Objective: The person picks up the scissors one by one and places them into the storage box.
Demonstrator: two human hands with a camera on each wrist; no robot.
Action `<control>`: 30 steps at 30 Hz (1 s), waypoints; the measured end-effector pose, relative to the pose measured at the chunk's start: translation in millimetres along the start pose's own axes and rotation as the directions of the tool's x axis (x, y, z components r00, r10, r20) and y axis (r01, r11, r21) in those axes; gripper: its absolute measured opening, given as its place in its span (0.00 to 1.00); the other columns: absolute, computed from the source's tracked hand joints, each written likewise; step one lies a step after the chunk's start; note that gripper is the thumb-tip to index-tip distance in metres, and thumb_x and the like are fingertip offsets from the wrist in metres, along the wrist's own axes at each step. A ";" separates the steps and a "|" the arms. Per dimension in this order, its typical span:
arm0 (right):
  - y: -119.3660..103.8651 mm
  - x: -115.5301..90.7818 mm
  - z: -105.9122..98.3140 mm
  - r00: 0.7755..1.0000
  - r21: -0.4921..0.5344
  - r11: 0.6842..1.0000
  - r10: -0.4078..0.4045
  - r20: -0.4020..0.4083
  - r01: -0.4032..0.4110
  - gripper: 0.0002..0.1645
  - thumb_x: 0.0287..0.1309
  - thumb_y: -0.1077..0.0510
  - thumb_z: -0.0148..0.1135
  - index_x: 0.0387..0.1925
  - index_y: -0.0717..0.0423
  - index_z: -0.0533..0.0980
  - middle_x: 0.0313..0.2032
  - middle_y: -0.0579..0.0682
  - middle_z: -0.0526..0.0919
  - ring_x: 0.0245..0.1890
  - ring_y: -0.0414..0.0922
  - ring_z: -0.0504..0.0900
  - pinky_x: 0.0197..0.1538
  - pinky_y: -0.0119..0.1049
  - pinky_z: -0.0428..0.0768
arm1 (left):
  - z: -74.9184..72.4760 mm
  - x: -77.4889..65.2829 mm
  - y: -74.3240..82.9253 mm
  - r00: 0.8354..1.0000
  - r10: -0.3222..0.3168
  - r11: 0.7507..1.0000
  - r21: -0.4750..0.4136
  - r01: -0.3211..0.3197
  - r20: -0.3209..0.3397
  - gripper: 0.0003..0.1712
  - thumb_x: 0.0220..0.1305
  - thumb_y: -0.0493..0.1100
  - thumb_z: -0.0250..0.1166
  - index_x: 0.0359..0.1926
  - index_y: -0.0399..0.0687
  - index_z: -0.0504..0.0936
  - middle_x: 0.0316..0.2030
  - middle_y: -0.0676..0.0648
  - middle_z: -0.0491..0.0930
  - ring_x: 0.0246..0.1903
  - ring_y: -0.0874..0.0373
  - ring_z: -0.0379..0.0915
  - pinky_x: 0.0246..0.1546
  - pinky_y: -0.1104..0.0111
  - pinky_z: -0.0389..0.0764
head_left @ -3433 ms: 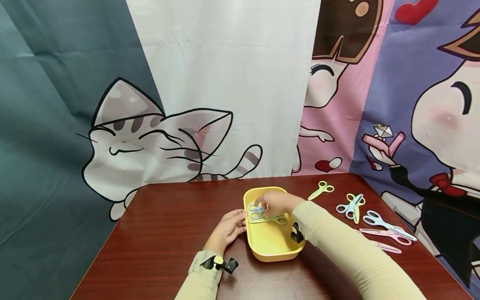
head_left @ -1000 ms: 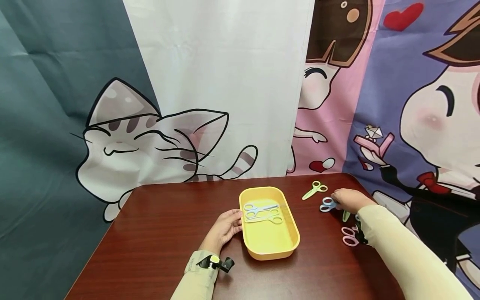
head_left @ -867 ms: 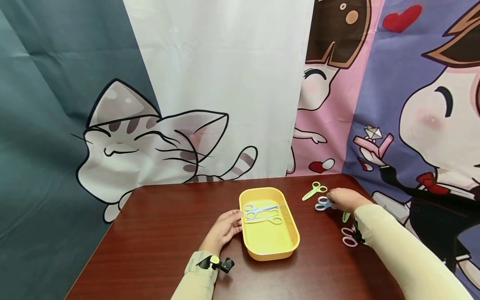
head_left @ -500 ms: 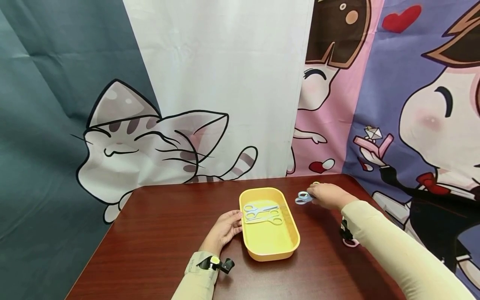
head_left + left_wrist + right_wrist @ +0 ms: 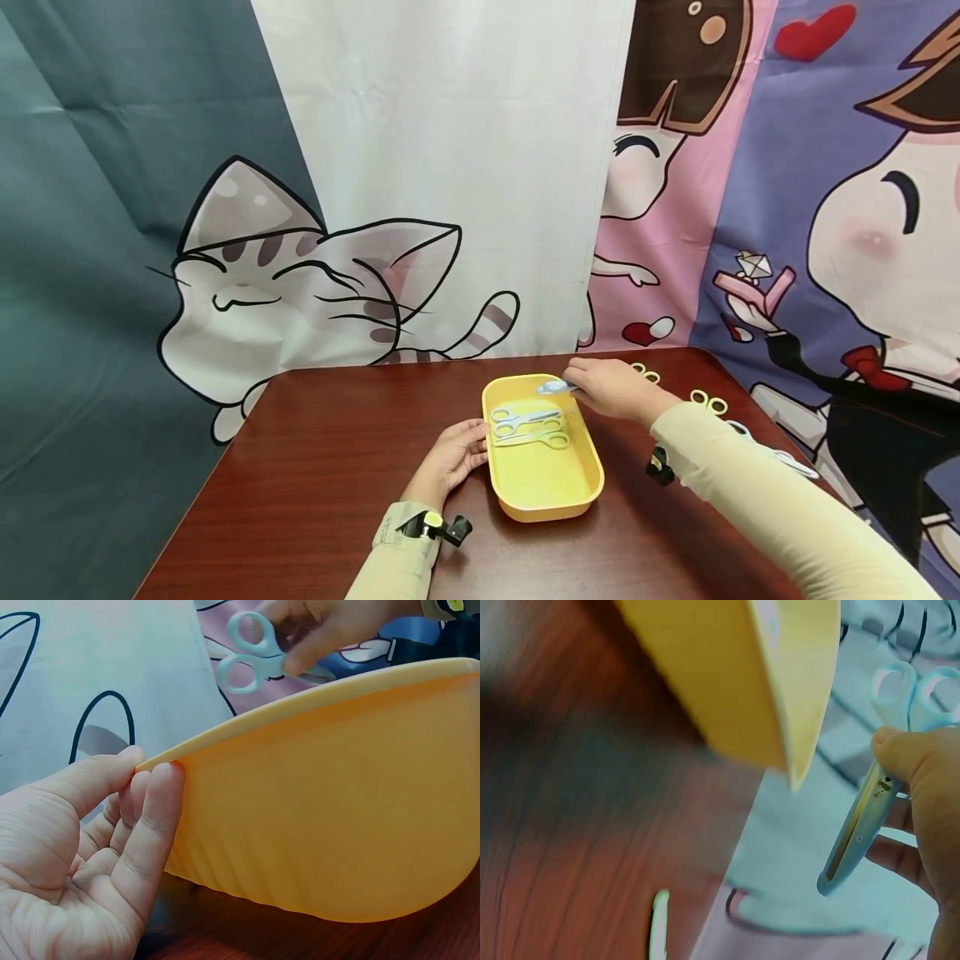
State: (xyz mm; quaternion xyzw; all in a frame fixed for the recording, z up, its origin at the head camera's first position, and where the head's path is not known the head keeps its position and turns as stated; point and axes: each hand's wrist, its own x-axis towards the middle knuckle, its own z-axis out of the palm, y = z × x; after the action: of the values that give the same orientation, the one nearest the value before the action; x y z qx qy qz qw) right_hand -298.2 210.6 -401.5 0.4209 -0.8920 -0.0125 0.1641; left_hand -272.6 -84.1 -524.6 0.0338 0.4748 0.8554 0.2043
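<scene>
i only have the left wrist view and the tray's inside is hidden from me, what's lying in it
Observer: The head view shows two pairs of scissors in the tray, a blue pair and a green pair.
Operator: which way do their handles point
Observer: Opposite ways: the blue pair's toward the left hand, the green pair's away from it.
Operator: any more green ones outside the tray
Observer: Yes, two more green pairs to its right, both partly hidden.

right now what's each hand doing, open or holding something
Left hand: holding the yellow tray, thumb and fingers at its rim.
Right hand: holding a pair of light blue scissors by the middle, handle loops sticking out.
</scene>
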 end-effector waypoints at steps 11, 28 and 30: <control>-57.3 26.1 9.3 0.978 0.019 0.983 -0.185 0.091 0.184 0.08 0.50 0.54 0.65 0.31 0.46 0.72 0.29 0.39 0.70 0.26 0.35 0.68 0.26 0.30 0.74 | 0.1 -0.9 3.6 0.999 -0.008 1.000 0.021 0.007 0.034 0.05 0.64 0.34 0.55 0.41 0.38 0.71 0.27 0.47 0.78 0.24 0.62 0.75 0.27 0.71 0.80; -75.1 22.3 50.3 0.944 0.029 0.963 -0.269 0.189 0.269 0.09 0.48 0.54 0.66 0.25 0.45 0.71 0.27 0.38 0.70 0.23 0.36 0.68 0.24 0.31 0.71 | 7.4 -7.4 10.9 0.998 -0.007 1.000 0.025 0.005 0.054 0.04 0.65 0.34 0.54 0.40 0.39 0.71 0.27 0.47 0.77 0.25 0.62 0.75 0.28 0.71 0.80; -76.8 21.4 51.9 0.941 0.041 0.962 -0.272 0.200 0.269 0.09 0.47 0.55 0.65 0.25 0.45 0.71 0.27 0.38 0.70 0.23 0.36 0.68 0.24 0.32 0.71 | 7.2 -7.2 11.2 0.999 -0.005 1.000 0.025 0.004 0.052 0.03 0.65 0.34 0.54 0.40 0.39 0.71 0.27 0.47 0.77 0.25 0.62 0.75 0.28 0.71 0.80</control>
State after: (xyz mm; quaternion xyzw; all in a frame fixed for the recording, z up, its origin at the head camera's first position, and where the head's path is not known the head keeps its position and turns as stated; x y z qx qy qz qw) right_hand -269.3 138.8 -456.8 0.5370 -0.8379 -0.0720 0.0660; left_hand -267.7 -86.2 -510.5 0.0577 0.4799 0.8478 0.2182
